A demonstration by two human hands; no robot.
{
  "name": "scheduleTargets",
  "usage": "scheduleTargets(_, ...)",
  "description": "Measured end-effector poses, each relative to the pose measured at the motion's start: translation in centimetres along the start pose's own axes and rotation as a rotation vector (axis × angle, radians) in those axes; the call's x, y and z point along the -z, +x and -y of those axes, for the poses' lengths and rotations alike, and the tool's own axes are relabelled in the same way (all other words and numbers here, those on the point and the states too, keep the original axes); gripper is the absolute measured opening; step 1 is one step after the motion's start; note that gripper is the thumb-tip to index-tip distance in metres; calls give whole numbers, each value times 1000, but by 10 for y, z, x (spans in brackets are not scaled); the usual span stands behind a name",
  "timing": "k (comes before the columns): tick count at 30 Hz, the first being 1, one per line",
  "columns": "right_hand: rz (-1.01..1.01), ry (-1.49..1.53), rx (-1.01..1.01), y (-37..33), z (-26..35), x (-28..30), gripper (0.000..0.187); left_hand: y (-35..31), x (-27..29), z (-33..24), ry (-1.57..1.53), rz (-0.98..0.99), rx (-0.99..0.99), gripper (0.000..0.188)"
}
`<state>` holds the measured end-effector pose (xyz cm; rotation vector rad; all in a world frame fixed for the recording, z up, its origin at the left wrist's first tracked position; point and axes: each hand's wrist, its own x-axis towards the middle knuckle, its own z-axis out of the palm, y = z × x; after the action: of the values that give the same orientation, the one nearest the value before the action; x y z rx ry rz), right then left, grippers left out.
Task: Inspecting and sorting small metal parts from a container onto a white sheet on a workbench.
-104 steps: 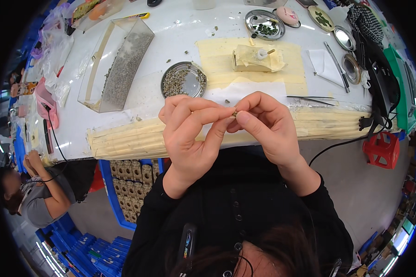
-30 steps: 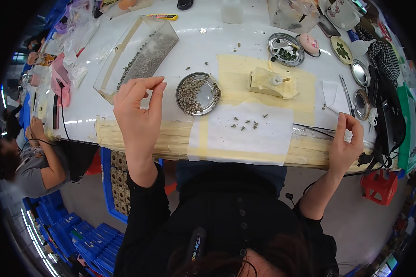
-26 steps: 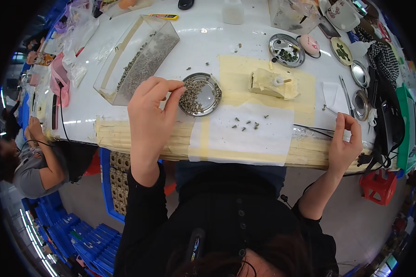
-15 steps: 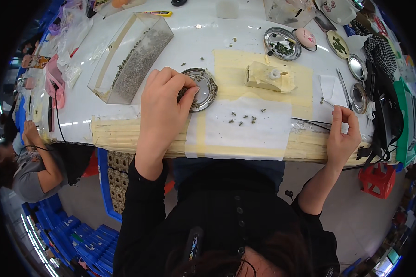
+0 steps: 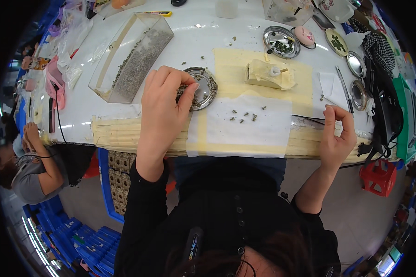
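My left hand [image 5: 164, 108] is over the left side of a round metal dish [image 5: 210, 96] of small dark metal-looking pieces. Its thumb and fingers are pinched together; anything between them is hidden. My right hand [image 5: 339, 138] hovers by the table's front edge, thumb and index fingertips together. What it pinches, if anything, is too small to make out. Close to its fingertips is a small piece [image 5: 322, 98] beside a folded white paper [image 5: 332, 87]. A thin dark strip [image 5: 307, 118] runs under that hand. Several small pieces [image 5: 241, 121] lie scattered on the white sheet [image 5: 254, 138] between my hands.
A clear bin [image 5: 148, 51] of small grains stands at the back left. Beyond the sheet sits a tape-covered block [image 5: 269, 79] with a white peg. Metal dishes [image 5: 282, 41], a pink round object [image 5: 304, 37] and a rod-like tool [image 5: 343, 85] are at the right. Another person [image 5: 37, 166] works at far left.
My right hand has shifted a little to the left. My left hand stays pinched at the metal dish, with hardly any movement.
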<state>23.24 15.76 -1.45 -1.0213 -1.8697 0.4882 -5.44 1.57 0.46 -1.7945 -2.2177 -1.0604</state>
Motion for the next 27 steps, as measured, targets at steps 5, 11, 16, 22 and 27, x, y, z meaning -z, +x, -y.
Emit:
scheduleTargets(5,69,78,24,-3,17,-9,5,-6,0,-5,-101,-12,137,9)
scheduleTargets(11,119,96,61,-6,29,-15,5,-12,-1,-5,-261,-56,161,13)
scheduleTargets(16,246,210,169,-9,51,-25,10,-22,2,-22,-1000,-79,456,10)
scheduleTargets(22,313,373,296,-9,88,-47,19,-28,-7,-38,-1643,115,638,13)
scheduleTargets(27,228,369,334,-9,97,-57,24,-31,-14,-45,-1698,132,629,13)
